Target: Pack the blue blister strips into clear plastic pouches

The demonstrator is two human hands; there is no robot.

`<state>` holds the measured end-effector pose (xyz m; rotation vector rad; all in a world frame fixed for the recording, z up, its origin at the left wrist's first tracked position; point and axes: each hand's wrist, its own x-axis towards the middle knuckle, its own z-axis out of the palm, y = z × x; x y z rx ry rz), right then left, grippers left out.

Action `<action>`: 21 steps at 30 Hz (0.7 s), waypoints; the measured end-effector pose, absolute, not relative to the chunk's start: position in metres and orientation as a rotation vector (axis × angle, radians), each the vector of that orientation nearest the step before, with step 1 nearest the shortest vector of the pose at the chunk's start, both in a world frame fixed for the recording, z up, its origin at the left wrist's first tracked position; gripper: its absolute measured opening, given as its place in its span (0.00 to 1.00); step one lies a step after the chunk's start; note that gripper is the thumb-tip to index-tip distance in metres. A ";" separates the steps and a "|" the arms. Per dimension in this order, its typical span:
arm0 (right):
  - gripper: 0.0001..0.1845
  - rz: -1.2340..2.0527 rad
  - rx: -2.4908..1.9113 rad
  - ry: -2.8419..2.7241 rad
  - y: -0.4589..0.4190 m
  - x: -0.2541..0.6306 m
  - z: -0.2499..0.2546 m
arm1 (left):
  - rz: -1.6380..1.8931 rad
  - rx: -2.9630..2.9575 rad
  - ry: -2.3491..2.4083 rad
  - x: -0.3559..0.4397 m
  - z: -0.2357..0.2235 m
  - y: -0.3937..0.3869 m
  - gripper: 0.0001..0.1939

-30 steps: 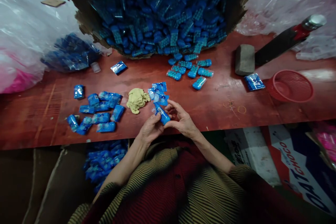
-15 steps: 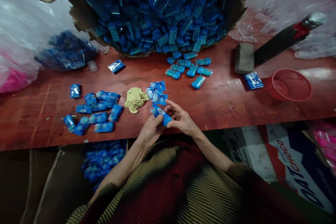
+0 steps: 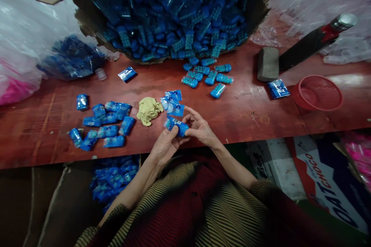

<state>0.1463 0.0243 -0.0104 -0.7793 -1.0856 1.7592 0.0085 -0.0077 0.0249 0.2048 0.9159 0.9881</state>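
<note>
Between both hands is a small blue container in a printed blue sleeve (image 3: 179, 126), tilted over the table's front edge. My left hand (image 3: 165, 142) grips its left part, thumb on top. My right hand (image 3: 199, 128) pinches its right end between thumb and fingers. Just beyond lie several flat printed blue sleeves (image 3: 173, 102). A crumpled yellow cloth or glove (image 3: 149, 111) sits to their left. Farther left is a group of sleeved blue containers (image 3: 108, 125). Several bare blue containers with lighter dots (image 3: 207, 73) lie past the flat sleeves.
A torn cardboard box (image 3: 87, 19) full of blue containers stands at the back. On the right are a hammer (image 3: 268, 63), a red plastic basket (image 3: 319, 92), a blue packet (image 3: 278, 88) and rubber bands (image 3: 264, 119). Clear plastic bags (image 3: 26, 15) flank the box. Blue packs (image 3: 116, 173) fill a space below the table.
The held container has turned closer to level, and both hands have shifted slightly with it. The view has moved a little; the things on the table lie as before.
</note>
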 end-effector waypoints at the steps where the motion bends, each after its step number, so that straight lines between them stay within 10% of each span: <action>1: 0.42 1.764 -0.779 -1.085 0.026 0.147 -0.010 | 0.970 0.211 0.903 0.006 0.025 -0.008 0.12; 21: 0.36 1.900 -0.759 -1.073 0.023 0.147 -0.016 | 1.035 0.279 0.892 0.013 0.017 -0.015 0.17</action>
